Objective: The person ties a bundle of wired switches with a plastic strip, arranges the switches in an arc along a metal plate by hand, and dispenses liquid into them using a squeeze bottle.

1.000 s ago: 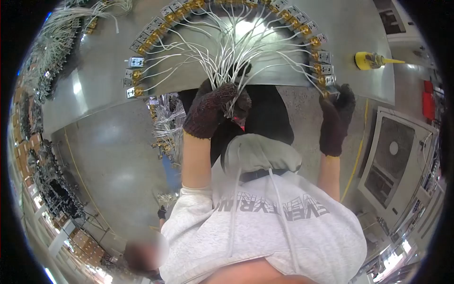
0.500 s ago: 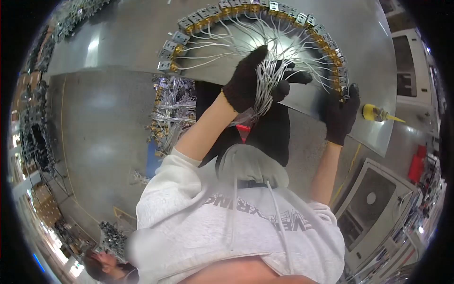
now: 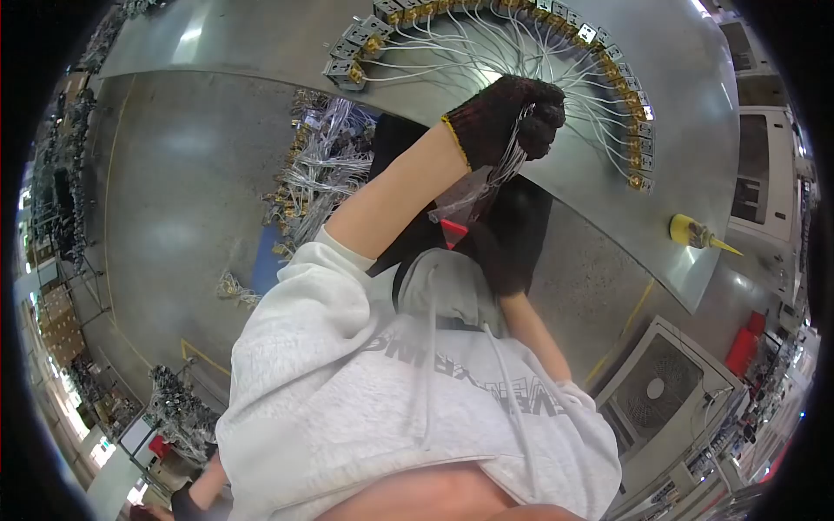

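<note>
My left hand (image 3: 512, 122), in a black knitted glove, is closed around a bundle of thin white wires (image 3: 511, 165). Their loose ends hang below the fist. From the fist the wires fan out to an arc of small metal blocks with brass-coloured fittings (image 3: 638, 143), lying on the metal table (image 3: 695, 113). Down by my lap is my right hand (image 3: 499, 260), also gloved in black. It is dark and smeared there, its fingers do not show clearly, and I cannot see whether it holds anything.
A yellow bottle with a pointed nozzle (image 3: 691, 233) lies near the table's right corner. Below the table's front edge, left of my legs, is a pile of similar wired parts (image 3: 321, 174). A grey machine cabinet (image 3: 656, 386) stands at lower right. Another person's arm (image 3: 204, 486) shows at lower left.
My right hand has left the right end of the arc and dropped to my lap. My left hand has shifted right and closed tighter round the wires. The blocks appear shifted with the view.
</note>
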A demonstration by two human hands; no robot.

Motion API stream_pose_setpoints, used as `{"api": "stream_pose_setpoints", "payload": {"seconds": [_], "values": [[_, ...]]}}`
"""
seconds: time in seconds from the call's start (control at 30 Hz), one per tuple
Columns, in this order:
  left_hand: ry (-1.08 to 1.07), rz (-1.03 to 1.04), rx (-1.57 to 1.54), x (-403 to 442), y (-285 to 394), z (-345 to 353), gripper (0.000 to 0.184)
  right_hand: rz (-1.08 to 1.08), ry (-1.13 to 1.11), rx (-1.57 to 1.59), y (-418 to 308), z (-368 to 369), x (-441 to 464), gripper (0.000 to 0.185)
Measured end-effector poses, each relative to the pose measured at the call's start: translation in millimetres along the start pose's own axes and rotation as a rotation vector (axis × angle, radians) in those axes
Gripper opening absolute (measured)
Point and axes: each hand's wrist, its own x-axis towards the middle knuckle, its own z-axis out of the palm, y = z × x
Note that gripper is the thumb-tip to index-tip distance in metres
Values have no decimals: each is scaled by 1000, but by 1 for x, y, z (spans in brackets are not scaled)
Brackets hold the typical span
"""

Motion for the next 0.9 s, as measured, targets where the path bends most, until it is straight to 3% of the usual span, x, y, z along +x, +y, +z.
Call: {"api": "stream_pose_setpoints", "payload": {"seconds": [0.13, 0.2, 0.23, 0.27, 0.3, 0.33, 0.37, 0.43, 0.47, 0.5, 0.57, 0.63, 0.67, 0.7, 0.77, 0.8, 0.83, 0.9], "values": [[-123, -35, 0, 4, 0, -8, 30, -27, -124, -199, 117, 65, 8, 54], [-48, -4, 32, 1, -4, -5, 31, -496, -372, -867, 137, 78, 21, 50], [29, 27, 58, -1, -11, -4, 35, -516, -359, -867, 135, 81, 15, 50], [-221, -112, -69, 2, -6, -19, 51, -356, -327, -705, 131, 92, 8, 43], [-163, -70, -81, 5, -2, -35, 79, -331, -256, -540, 125, 96, 5, 33], [-23, 146, -72, 2, -6, -17, 92, -319, -187, -371, 119, 99, 3, 24], [120, 346, -67, -2, -17, 1, 106, -313, -176, -366, 113, 103, 0, 24], [77, 327, -93, -4, -26, -4, 114, -98, -613, -754, 104, 104, 0, 18], [29, 320, -113, 2, -24, -4, 121, -93, -576, -762, 102, 106, 3, 18], [-23, 353, -234, 9, -26, 3, 104, -160, -489, -780, 107, 112, -5, 17], [-226, 107, -308, 12, -16, -10, 67, -188, -362, -812, 116, 107, -8, 16], [-346, -119, -468, 15, -13, -4, 32, 58, -252, -271, 121, 85, -8, 24], [-270, -144, -541, 12, -14, 1, 19, 133, -186, -85, 121, 75, -10, 27], [-287, -165, -481, 10, -10, 0, 19, 100, -120, 62, 110, 63, -12, 36], [-281, -195, -417, 13, -6, -2, 15, 72, 30, 62, 64, 20, -12, 54], [-284, -220, -421, 11, -7, -7, 15, 94, 110, -81, 39, 2, -12, 63], [-258, -173, -381, 10, -6, -9, 15, -133, 361, -236, 46, -12, -9, 67], [-238, -133, -340, 10, -1, -8, 15, -333, 764, -552, 34, -49, 21, 72]]}}
